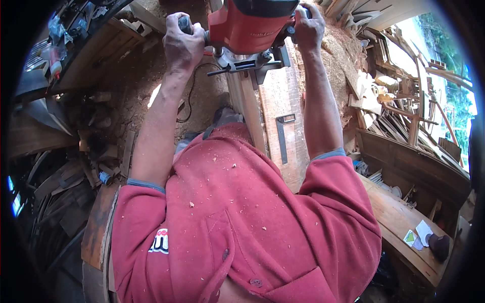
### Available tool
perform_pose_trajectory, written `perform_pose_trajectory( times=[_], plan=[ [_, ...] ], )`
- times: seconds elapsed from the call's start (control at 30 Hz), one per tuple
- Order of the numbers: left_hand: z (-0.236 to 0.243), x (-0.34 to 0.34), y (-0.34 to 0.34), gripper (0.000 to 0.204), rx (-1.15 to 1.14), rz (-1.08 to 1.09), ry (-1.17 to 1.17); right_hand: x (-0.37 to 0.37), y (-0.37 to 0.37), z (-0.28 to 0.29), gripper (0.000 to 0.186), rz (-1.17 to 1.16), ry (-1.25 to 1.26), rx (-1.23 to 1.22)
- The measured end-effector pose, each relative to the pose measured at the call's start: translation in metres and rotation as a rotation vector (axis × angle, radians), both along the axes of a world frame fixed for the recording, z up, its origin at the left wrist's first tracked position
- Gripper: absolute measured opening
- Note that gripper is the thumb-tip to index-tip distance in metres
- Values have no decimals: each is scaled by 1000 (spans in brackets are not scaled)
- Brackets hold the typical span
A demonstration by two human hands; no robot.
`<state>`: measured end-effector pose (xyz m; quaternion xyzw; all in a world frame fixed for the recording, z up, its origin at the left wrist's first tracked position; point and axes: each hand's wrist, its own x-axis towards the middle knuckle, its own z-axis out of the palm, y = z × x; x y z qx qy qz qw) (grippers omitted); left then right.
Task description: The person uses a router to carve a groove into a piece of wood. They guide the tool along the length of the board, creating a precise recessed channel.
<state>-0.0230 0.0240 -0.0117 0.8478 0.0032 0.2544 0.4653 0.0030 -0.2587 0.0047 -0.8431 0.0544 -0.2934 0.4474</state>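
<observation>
A red-and-black power router [245, 28] fills the top middle, with a metal base and guide [257, 63] over a long wooden piece [243, 98]. My left hand [184, 43] is closed around its left handle, and my right hand [308, 30] grips the handle on the other side. Beside the piece lies a pale board [275, 101] with a dark metal square [283, 139] on it. A black cord [189, 101] runs down left of the router. Where the cutter meets the wood is hidden.
Sawdust [331, 60] and piled offcuts [399, 101] lie to the right, above a wooden cabinet [394, 154] and a low plank with small items [394, 212]. On the left are a cluttered dark bench [63, 76], scrap wood [65, 197] and the floor [126, 96] with shavings.
</observation>
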Motion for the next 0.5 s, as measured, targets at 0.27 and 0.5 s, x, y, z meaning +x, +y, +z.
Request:
perform_pose_trajectory(
  times=[0.27, 0.5],
  plan=[
    [9, -8, -5, 22, -102, 19, 50, -12, 12, 17, 31, -10, 82, 237],
    [3, -11, -3, 22, -126, -9, 10, -7, 3, 1, 31, 20, -28, 61]
  ],
)
